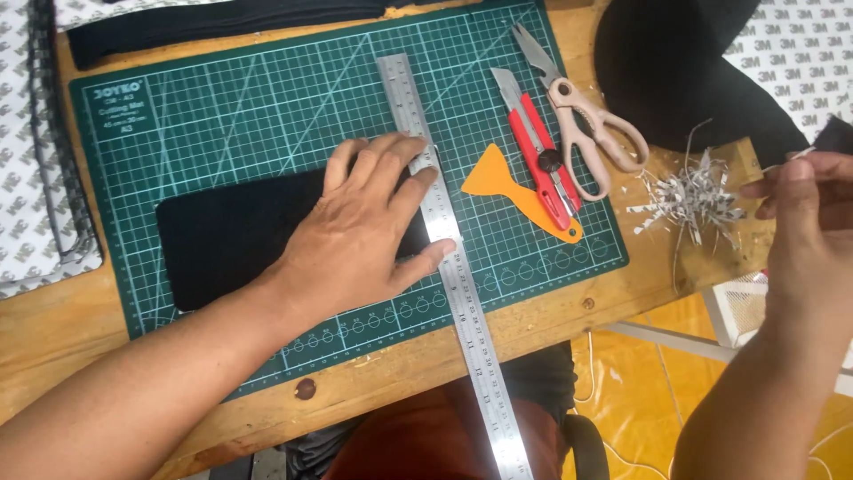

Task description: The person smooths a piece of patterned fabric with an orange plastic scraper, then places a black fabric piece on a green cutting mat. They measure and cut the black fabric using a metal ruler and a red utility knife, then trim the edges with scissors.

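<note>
The left hand lies flat, fingers spread, pressing a black rectangular sheet and touching the steel ruler on the green cutting mat. The right hand, off the tabletop's edge, pinches a thin pale strip beside a heap of paper trimmings. Farther off lie an orange scraper, red utility knife, pink scissors and white printed backing sheets.

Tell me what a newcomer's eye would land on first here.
First, the left hand pressed flat on a black rectangular sheet and a steel ruler, in the middle of the green cutting mat. Right of the ruler lie an orange scraper, a red utility knife and pale pink scissors. At the far right, the right hand pinches a thin strip beside a heap of white paper trimmings.
</note>
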